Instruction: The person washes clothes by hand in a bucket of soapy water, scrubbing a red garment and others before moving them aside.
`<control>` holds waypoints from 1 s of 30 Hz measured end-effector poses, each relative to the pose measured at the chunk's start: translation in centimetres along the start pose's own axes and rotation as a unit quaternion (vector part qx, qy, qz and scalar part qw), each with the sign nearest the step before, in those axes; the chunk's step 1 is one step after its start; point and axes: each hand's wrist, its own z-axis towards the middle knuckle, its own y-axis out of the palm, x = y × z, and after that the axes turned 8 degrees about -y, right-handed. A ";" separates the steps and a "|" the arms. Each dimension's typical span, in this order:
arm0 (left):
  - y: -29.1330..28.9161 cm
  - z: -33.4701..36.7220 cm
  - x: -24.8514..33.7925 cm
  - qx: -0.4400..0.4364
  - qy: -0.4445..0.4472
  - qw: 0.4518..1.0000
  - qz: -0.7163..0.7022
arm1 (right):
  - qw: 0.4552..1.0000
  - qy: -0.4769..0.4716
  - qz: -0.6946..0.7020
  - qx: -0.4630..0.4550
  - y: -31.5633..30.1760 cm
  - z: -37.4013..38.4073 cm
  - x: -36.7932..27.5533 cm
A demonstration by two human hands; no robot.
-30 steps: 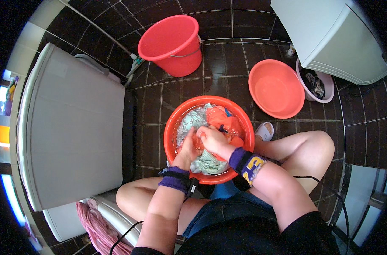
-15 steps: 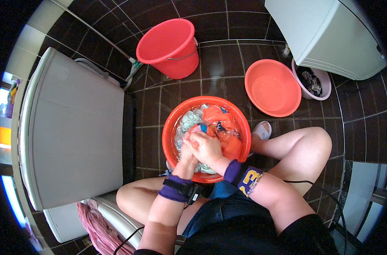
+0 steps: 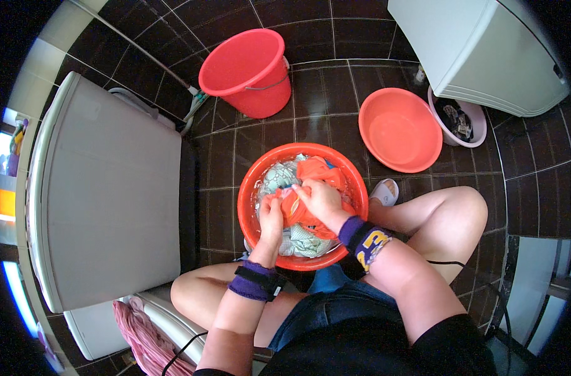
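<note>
An orange-red basin stands between my legs with wet laundry and water in it. My left hand grips one part of an orange garment near the middle of the basin. Holding the same cloth a little to the right is my right hand, with its thumb toward the left hand. The garment stretches between the two hands and spreads on below the right one. Pale green patterned cloth lies beside it at the back left, and more of it at the front.
A red bucket stands at the back. An orange basin and a pale tub with dark cloth sit back right, beside a white cabinet-like appliance. On the left are a large white appliance and pink cloth.
My hands were pressed together around the bunched garment; now they are apart, the right one farther right, with the orange cloth spread between them.
</note>
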 end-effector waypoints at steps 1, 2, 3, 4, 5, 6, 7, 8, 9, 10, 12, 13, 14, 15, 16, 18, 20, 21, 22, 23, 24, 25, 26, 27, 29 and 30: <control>-0.4 0.5 -0.1 0.009 0.031 0.997 0.064 | 1.000 0.013 0.010 -0.025 -0.4 0.2 0.6; -0.9 0.8 -0.3 0.009 0.030 0.996 0.085 | 0.999 -0.004 0.023 -0.037 -0.5 0.1 1.4; -1.0 1.2 -1.0 0.024 0.054 0.978 0.201 | 0.998 -0.018 0.034 -0.048 -0.4 0.0 2.3; -1.4 1.7 -1.9 0.041 0.078 0.945 0.314 | 0.996 -0.029 -0.005 -0.084 -0.1 -0.1 2.5; -1.7 2.2 -2.8 0.057 0.101 0.899 0.422 | 0.991 -0.039 -0.045 -0.119 0.3 -0.4 2.6; -1.3 2.2 -2.6 -0.007 0.026 0.914 0.406 | 0.984 -0.044 -0.086 -0.152 0.6 -0.8 3.2; -1.4 2.9 -3.3 -0.014 0.020 0.901 0.433 | 0.976 -0.049 -0.122 -0.175 1.4 -1.1 3.2; -1.5 4.0 -4.5 -0.021 0.015 0.888 0.460 | 0.966 -0.054 -0.157 -0.197 2.4 -1.5 3.2; -1.3 4.3 -4.8 -0.028 0.008 0.873 0.487 | 0.955 -0.059 -0.191 -0.221 2.8 -1.5 2.6; -1.4 4.6 -5.1 -0.060 -0.013 0.868 0.493 | 0.946 -0.043 -0.194 -0.256 2.6 -1.5 1.9; -0.7 4.9 -5.5 -0.068 -0.046 0.857 0.509 | 0.939 -0.054 -0.220 -0.258 3.3 -1.7 2.3; -0.4 4.9 -5.5 -0.074 -0.062 0.851 0.517 | 0.935 -0.059 -0.234 -0.259 3.8 -1.8 2.8; -0.2 5.0 -5.5 -0.089 -0.065 0.855 0.507 | 0.933 -0.055 -0.236 -0.265 4.4 -1.9 3.4; 0.0 4.9 -5.4 -0.082 -0.071 0.851 0.514 | 0.934 -0.060 -0.237 -0.261 4.8 -1.8 3.8; 0.4 4.8 -5.4 -0.075 -0.077 0.846 0.522 | 0.934 -0.064 -0.238 -0.257 5.2 -1.7 4.1; 0.0 5.6 -6.2 -0.117 -0.045 0.842 0.524 | 0.937 -0.060 -0.229 -0.258 6.4 -1.4 4.9; -1.9 8.2 -8.7 -0.211 0.032 0.834 0.508 | 0.939 -0.048 -0.209 -0.270 8.0 -0.8 5.3; -2.0 8.0 -8.8 -0.194 -0.007 0.848 0.493 | 0.945 -0.035 -0.193 -0.262 8.3 -0.6 5.3; -1.2 7.3 -8.5 -0.181 -0.043 0.859 0.476 | 0.951 -0.017 -0.180 -0.251 8.1 -0.5 5.3; -0.7 6.7 -8.0 -0.168 -0.080 0.869 0.459 | 0.956 0.001 -0.167 -0.241 7.8 -0.5 5.4; -0.6 6.0 -7.1 -0.154 -0.092 0.875 0.449 | 0.962 -0.004 -0.149 -0.230 7.6 -0.3 5.2; -0.2 5.3 -6.2 -0.144 -0.104 0.881 0.438 | 0.967 -0.005 -0.134 -0.219 7.2 -0.3 5.3; 0.0 4.9 -5.8 -0.134 -0.116 0.887 0.427 | 0.971 -0.006 -0.118 -0.207 6.8 -0.1 5.4; -1.0 6.0 -7.0 -0.132 -0.133 0.927 0.326 | 0.972 0.005 -0.094 -0.217 6.5 0.4 4.5; -2.6 8.1 -9.3 -0.136 -0.194 0.965 0.112 | 0.969 0.031 -0.048 -0.240 6.2 1.4 3.0; -2.5 7.9 -8.8 -0.138 -0.241 0.961 0.005 | 0.980 0.034 -0.006 -0.195 5.9 1.4 2.3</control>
